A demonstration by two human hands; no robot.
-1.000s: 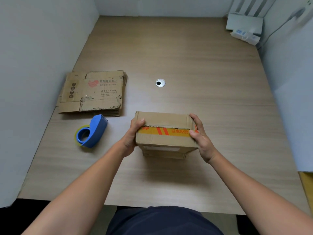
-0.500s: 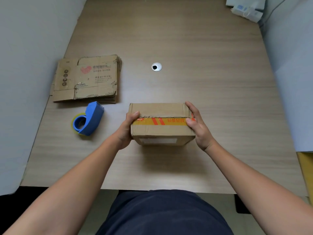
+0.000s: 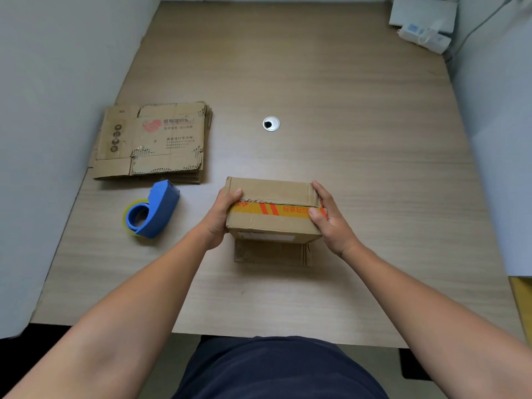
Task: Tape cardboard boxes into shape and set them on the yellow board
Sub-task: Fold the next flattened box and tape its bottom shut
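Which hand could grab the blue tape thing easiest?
Probably the left hand. The tape dispenser lies just left of the box, on that hand's side. The right hand grips the box's other end.

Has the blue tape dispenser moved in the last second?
No. The blue tape dispenser lies just off the near edge of the flattened cardboard stack, exactly as before; only the camera view has shifted.

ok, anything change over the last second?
The box seems to have dipped, hiding its lower flap, then risen slightly so the flap shows again. Left hand and right hand keep gripping its ends; nothing taken or let go. Tape dispenser and flat cardboard stack stayed put.
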